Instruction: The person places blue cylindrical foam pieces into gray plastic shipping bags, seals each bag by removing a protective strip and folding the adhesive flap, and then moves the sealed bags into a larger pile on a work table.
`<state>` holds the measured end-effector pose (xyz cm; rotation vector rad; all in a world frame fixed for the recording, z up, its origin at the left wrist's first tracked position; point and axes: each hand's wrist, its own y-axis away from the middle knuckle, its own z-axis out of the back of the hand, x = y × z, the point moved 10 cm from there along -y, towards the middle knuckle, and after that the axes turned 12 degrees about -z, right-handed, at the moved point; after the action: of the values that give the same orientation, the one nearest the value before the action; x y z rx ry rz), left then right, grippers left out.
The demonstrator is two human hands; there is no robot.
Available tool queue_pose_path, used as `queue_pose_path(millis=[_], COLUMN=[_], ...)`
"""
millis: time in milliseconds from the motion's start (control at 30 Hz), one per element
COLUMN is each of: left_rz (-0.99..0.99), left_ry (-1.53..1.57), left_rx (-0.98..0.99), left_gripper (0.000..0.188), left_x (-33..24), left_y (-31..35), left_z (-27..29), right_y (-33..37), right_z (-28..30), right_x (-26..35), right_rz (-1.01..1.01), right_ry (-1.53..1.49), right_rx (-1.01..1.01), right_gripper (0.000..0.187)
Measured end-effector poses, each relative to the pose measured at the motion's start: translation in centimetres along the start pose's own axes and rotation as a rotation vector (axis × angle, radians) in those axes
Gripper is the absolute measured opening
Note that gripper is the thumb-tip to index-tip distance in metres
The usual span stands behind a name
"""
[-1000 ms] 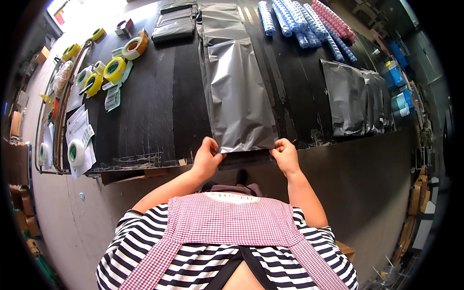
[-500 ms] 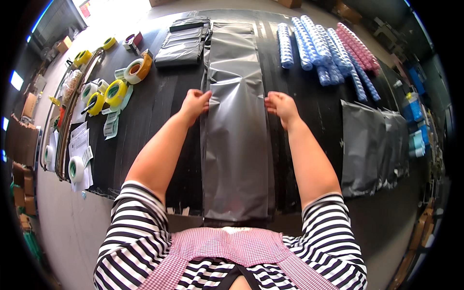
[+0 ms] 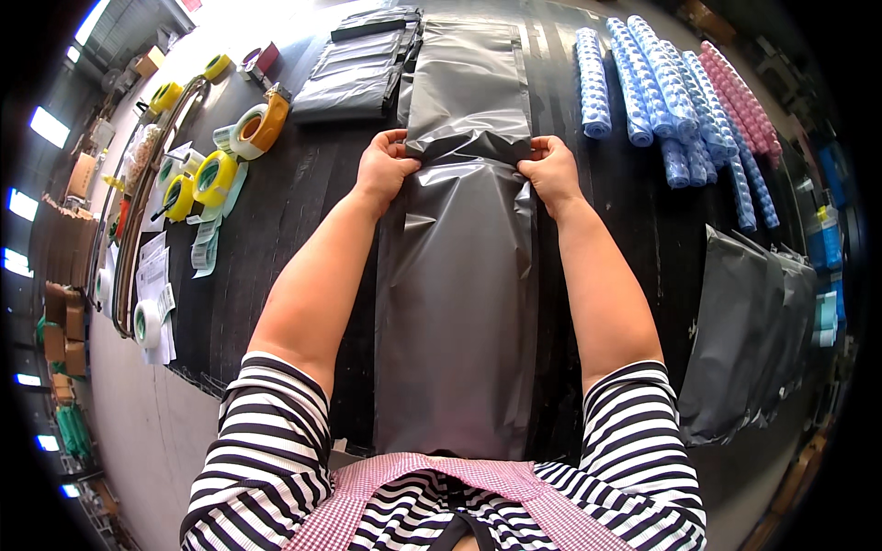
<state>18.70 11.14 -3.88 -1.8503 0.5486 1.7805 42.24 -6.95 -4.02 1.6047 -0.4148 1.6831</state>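
Note:
A long, shiny grey plastic bag (image 3: 459,312) lies lengthwise down the middle of the black table, its near end reaching my apron. Crosswise creases run over it between my hands. At its left edge my left hand (image 3: 384,170) is closed, thumb on top, pinching the plastic. On the opposite edge my right hand (image 3: 554,173) pinches in the same way, its fingertips partly hidden by the fold. Behind my left hand lies a stack of folded grey plastic bags (image 3: 354,69).
Several blue-and-white patterned rolls (image 3: 661,87) and pink ones (image 3: 740,99) lie at the far right. More grey bags (image 3: 749,331) rest at the near right edge. Yellow tape rolls (image 3: 217,178), an orange tape dispenser (image 3: 269,124) and papers (image 3: 154,268) occupy the left side.
Both hands have closed on the bag's side edges, where they were beside it with curled fingers. The plastic between them is now bunched into a raised crosswise fold. The view has shifted slightly.

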Motion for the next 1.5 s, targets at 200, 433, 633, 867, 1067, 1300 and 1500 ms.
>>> queue_pose_path(millis=[200, 433, 633, 867, 1067, 1300, 1500], left_rz=[-0.107, -0.084, 0.281, 0.195, -0.152, -0.360, -0.321], left_ry=[0.048, 0.275, 0.281, -0.119, 0.303, 0.536, 0.373], left_rx=[-0.150, 0.062, 0.239, 0.105, 0.163, 0.236, 0.315], left_gripper=[0.051, 0.038, 0.038, 0.038, 0.014, 0.021, 0.022], left_x=[-0.7, -0.2, -1.6, -2.6, -5.8, -7.4, -4.3], left_y=[-0.1, 0.1, -0.3, -5.5, -4.4, -0.9, 2.8], left_z=[0.4, 0.1, -0.1, -2.2, -0.6, -1.4, 1.0], right_y=[0.0, 0.1, -0.5, -7.9, -3.8, 1.8, 14.2], right_z=[-0.2, -0.2, -1.2, -2.1, -4.1, -3.7, -2.3], right_x=[1.2, 0.2, 6.3, 5.6, 11.9, 17.2, 8.5], right_rz=[0.103, 0.095, 0.081, -0.248, 0.047, 0.356, 0.618], right_ry=[-0.028, -0.026, -0.307, -0.212, -0.347, -0.101, 0.235], right_rx=[-0.024, 0.043, 0.411, 0.170, 0.488, 0.467, 0.533], right_gripper=[0.028, 0.033, 0.035, 0.027, 0.043, 0.042, 0.040])
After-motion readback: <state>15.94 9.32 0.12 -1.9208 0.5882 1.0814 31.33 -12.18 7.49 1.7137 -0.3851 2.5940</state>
